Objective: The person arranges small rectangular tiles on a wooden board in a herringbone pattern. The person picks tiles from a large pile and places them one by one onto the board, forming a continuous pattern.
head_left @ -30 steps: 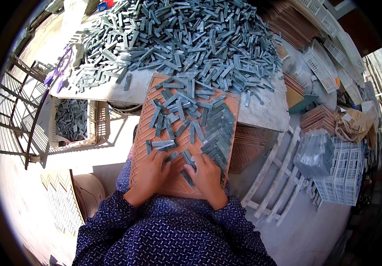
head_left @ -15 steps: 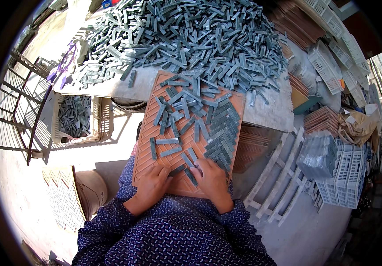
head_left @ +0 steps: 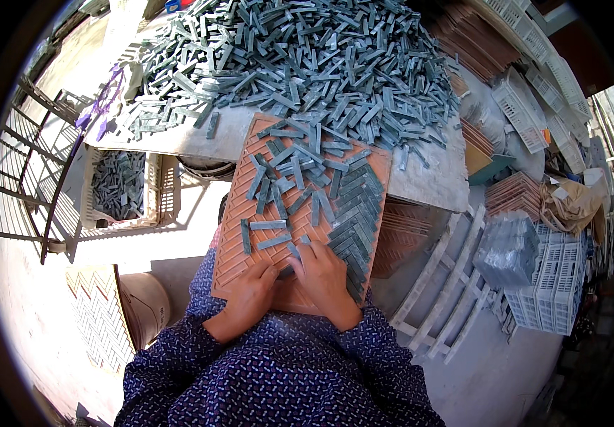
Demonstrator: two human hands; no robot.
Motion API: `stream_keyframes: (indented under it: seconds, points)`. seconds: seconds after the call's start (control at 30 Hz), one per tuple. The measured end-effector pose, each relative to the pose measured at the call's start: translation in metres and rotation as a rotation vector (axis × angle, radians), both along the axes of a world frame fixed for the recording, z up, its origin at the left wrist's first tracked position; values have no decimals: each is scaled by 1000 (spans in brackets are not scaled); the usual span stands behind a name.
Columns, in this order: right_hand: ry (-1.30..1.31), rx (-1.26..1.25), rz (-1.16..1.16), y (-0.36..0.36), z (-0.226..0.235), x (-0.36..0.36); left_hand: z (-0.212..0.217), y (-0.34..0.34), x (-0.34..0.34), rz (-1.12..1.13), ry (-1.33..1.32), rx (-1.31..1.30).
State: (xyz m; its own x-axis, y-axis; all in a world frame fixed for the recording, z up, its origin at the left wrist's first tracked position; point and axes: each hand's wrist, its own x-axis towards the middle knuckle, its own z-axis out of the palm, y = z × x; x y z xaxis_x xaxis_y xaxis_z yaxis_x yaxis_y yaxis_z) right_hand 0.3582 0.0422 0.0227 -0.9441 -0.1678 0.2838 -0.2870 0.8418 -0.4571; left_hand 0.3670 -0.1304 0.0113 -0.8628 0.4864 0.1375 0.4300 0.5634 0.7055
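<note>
An orange tray (head_left: 233, 260) with herringbone grooves lies tilted from the table edge to my lap. Dark green stone strips (head_left: 355, 206) fill its right side in a herringbone pattern. Loose strips (head_left: 297, 173) are heaped over its upper middle. My left hand (head_left: 248, 290) is closed at the tray's lower part, thumb and fingers pinching the end of a dark strip (head_left: 286, 272). Right beside it, my right hand (head_left: 321, 276) has its fingers bent and closed round strips near the tray's lower middle. Its fingertips touch a pale strip (head_left: 293, 250); the palm hides what lies beneath.
A large pile of stone strips (head_left: 300, 64) covers the table (head_left: 428, 181) beyond the tray. A crate (head_left: 153, 188) of strips stands at left, with a bucket (head_left: 147, 302) and patterned panel (head_left: 97, 313) nearer. At right are a white slatted rack (head_left: 442, 285) and stacked crates (head_left: 545, 285).
My right hand has moved left and slightly up, closer to my left hand, and covers strips that showed before. The left hand has shifted slightly right. The tray stays nearly still.
</note>
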Motion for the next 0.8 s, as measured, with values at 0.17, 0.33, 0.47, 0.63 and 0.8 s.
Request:
stream_keyframes:
  seconds: [0.17, 0.33, 0.47, 0.63, 0.8]
  points:
    - [-197, -51, -35, 0, 9, -20, 1, -4, 2, 16, -12, -24]
    - [-490, -243, 63, 31, 22, -26, -1, -5, 3, -1, -37, -48]
    - [-603, -392, 65, 37, 26, -18, -7, -2, 3, 2, -21, -43]
    - [-476, -278, 194, 33, 19, -14, 6, -1, -1, 4, -18, -4]
    - [-403, -242, 240, 34, 12, -18, 10, -1, -4, -128, 122, -16]
